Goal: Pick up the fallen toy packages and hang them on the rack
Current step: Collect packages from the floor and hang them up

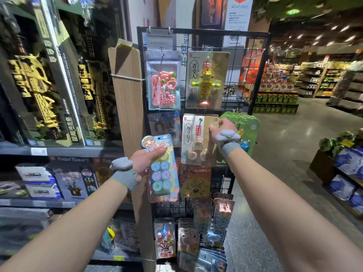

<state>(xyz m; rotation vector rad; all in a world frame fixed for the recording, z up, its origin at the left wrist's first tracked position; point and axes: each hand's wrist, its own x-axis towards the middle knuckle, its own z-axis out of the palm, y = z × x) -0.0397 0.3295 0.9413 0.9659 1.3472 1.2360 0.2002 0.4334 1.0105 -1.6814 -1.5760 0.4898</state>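
A person's left hand [144, 160] grips a blue stamp package [164, 173], lifted before the wire rack [233, 61] for hanging. The right hand [219, 130] pinches a dice package's [193, 138] edge at its hook, apparently steadying it.

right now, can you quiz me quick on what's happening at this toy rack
1. True or false: the left hand holds the blue stamp pack.
2. The right hand grips: A nothing, B the dice pack, C a bottle.
3. Fill in: the yellow robot pack hangs directly ___ the dice pack.
Key: 1 true; 2 B; 3 above.
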